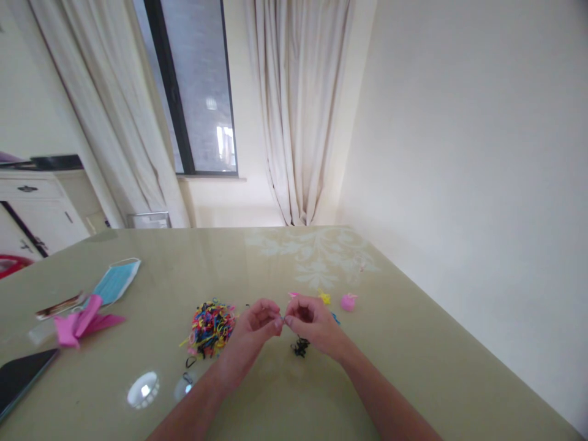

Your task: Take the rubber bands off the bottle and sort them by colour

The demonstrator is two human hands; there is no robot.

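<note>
Above the table, my left hand (pixel 257 327) and my right hand (pixel 315 324) meet with thumbs and forefingers pinched. Their fingertips nearly touch, and whatever lies between them is too small to make out. Just left of my left hand lies a heap of colourful small rubber bands (pixel 209 331). Under my right hand is a little pile of black rubber bands (pixel 300 348). Beyond that hand sit a pink bundle (pixel 348 302), a yellow bundle (pixel 324 297) and a blue bit (pixel 335 318), partly hidden by the hand.
To the left on the glossy table (pixel 413 367) lie a blue face mask (pixel 117 282), a folded pink piece (pixel 85 324) and a dark phone (pixel 22 376). Loose black bands (pixel 190 362) rest near the heap. A wall (pixel 482 153) runs along the table's right side.
</note>
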